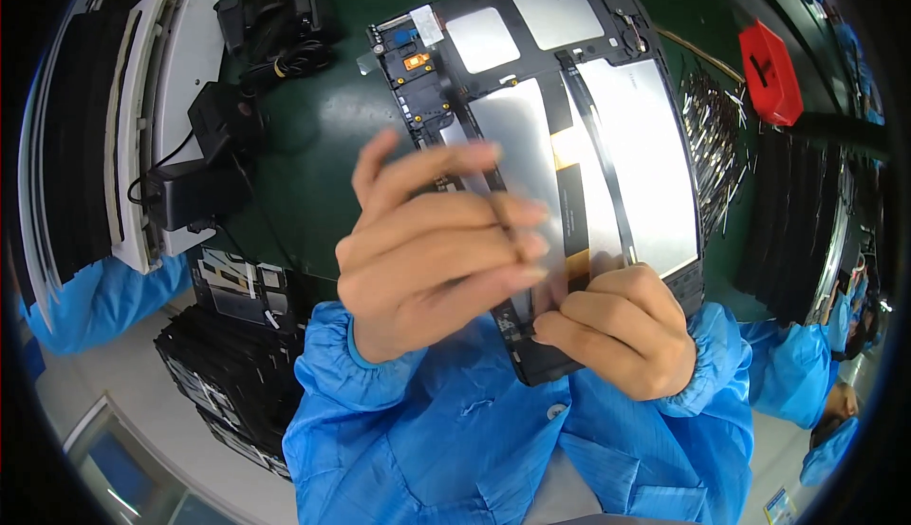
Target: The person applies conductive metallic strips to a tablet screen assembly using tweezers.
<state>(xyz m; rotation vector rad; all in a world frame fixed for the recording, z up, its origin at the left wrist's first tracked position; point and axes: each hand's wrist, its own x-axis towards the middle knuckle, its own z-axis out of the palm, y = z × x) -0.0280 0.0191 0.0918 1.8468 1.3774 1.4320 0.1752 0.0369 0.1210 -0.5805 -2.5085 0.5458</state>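
An opened tablet (pixel 631 150) lies tilted before me, its black frame holding silver plates, dark ribbon cables and a small orange-marked part at the upper left. My left hand (pixel 427 240) is over the tablet's left side, fingers bent and slightly apart, their tips smeared by motion. A thin dark strip passes beneath those fingers; whether they grip it is unclear. Closed at the lower edge, my right hand (pixel 626 335) has its thumb and curled fingers on the tablet, near the lower end of a long dark ribbon cable (pixel 600 145).
Black power adapters with cords (pixel 223 126) sit at the left beside stacked white and black panels (pixel 142 126). A stack of dark device frames (pixel 223 364) stands lower left. To the right are a pile of thin metallic strips (pixel 712 136), a red plastic tray (pixel 769 74) and dark stacked panels (pixel 788 212). Blue-sleeved people are at both sides.
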